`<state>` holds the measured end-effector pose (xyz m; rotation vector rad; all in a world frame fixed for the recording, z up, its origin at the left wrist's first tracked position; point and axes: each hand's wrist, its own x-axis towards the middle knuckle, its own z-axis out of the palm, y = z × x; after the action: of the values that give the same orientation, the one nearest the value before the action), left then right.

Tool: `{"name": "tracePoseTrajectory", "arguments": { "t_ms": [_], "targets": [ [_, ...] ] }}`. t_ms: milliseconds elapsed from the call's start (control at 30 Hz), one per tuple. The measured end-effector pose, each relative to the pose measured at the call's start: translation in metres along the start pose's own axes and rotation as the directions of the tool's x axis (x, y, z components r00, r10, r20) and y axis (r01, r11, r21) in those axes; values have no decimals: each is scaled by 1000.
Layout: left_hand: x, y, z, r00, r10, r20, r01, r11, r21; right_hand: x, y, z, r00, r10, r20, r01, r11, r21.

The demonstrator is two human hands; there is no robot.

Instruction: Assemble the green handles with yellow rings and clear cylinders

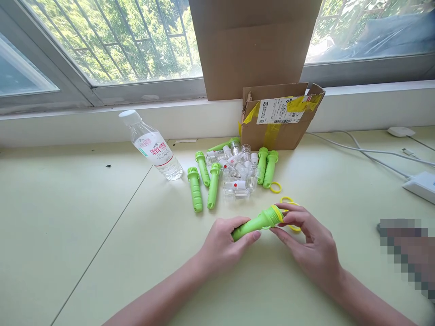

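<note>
A green ribbed tube (254,224) lies tilted in my left hand (224,242), its threaded end up and to the right. Around that end sits a yellow ring (277,213), which the fingers of my right hand (311,235) pinch at the rim. Just behind my right hand, more yellow rings (287,199) rest on the table, and another yellow ring (275,187) lies farther back. Several other green tubes (195,190) flank a pile of clear plastic containers (237,194), some with small white-capped tubes showing red dots.
A water bottle (156,149) stands at the back left of the table (102,253). Behind the pile is an open cardboard box (282,122). White cables and a power strip (421,185) are on the right, with a pixelated patch below them.
</note>
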<state>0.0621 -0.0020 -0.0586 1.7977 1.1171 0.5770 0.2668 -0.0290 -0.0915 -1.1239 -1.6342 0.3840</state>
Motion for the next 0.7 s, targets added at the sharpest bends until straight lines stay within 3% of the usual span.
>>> {"name": "tracePoseTrajectory", "arguments": {
  "t_ms": [400, 700],
  "targets": [
    [-1, -1, 0, 1000, -3, 31, 3, 1000, -17, -1, 0, 3, 995, 92, 50, -95, 994, 56],
    [-1, 1, 0, 999, -5, 44, 7, 999, -49, -5, 6, 0, 999, -29, -16, 29, 999, 26]
  ]
}}
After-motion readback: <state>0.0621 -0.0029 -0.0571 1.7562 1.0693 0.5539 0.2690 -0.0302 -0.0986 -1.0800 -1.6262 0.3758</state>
